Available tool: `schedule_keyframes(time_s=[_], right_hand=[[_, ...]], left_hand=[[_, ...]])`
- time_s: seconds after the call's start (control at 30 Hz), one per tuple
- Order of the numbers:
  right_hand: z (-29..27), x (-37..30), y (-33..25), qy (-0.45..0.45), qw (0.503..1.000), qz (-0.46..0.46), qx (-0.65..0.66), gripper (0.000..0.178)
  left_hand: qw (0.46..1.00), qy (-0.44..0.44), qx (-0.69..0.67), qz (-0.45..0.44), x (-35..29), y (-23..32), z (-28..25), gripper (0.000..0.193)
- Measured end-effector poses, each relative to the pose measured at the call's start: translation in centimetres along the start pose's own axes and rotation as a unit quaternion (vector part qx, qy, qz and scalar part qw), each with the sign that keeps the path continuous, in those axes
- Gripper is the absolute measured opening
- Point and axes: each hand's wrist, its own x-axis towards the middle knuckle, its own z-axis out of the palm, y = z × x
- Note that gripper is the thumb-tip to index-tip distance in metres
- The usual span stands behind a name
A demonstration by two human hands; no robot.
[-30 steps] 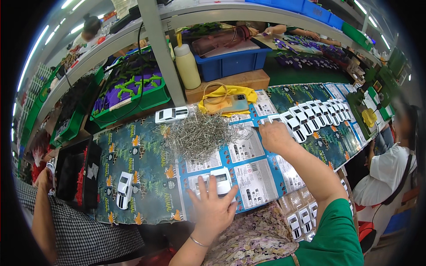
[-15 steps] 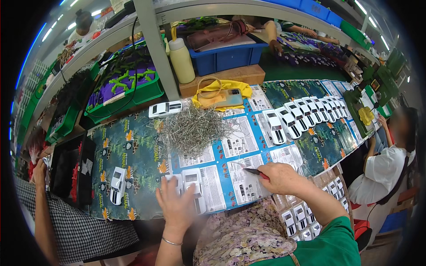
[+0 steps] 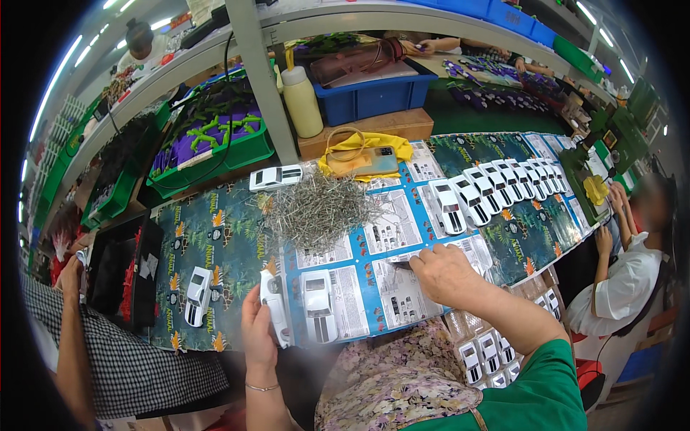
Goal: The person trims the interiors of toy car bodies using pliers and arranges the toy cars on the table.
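Observation:
At the table's near edge, my left hand (image 3: 259,329) grips a white toy car (image 3: 275,307), fingers along its left side. A second white toy car (image 3: 318,307) with dark stripes lies flat just right of it. My right hand (image 3: 443,273) is closed around a slim dark tool (image 3: 402,258), its tip pointing left over the printed sheets; the fingers hide most of it. Beyond the hands is a heap of thin metal pins (image 3: 321,210). One more white car (image 3: 198,296) lies to the left, and another (image 3: 276,177) sits behind the heap.
A row of white cars (image 3: 496,188) runs along the right. Packed cars (image 3: 489,352) lie near my lap. A phone (image 3: 363,161) rests on a yellow cloth (image 3: 402,148). A black bin (image 3: 108,273) stands left, a green machine (image 3: 586,169) right. People sit on both sides.
My left hand has gone from open above the two near cars to gripping the left one, now tilted and shifted left. My right hand has moved slightly up, still with the dark tool.

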Motion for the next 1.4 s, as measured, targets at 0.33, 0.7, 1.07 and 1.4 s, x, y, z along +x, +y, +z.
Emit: schedule_keyframes(time_s=[0.33, 0.7, 1.07, 1.4], right_hand=[[-1.3, 1.0, 0.5, -0.001, 0.972, 0.112, 0.207, 0.02], [-1.6, 2.3, -1.3, -0.074, 0.92, 0.1, 0.372, 0.022], [0.3, 2.0, -0.1, -0.065, 0.889, 0.112, 0.44, 0.024], [0.8, 1.6, -0.5, -0.101, 0.796, 0.072, 0.593, 0.027]], left_hand=[[0.982, -0.118, -0.148, -0.017, -1.5, 0.0, 3.3, 0.066], [0.953, -0.301, -0.025, 0.014, 1.1, -2.2, 11.2, 0.066], [0.971, -0.186, -0.147, -0.003, 2.2, -2.9, 10.2, 0.057], [0.959, -0.28, 0.024, 0.027, 0.8, -2.3, 10.8, 0.069]])
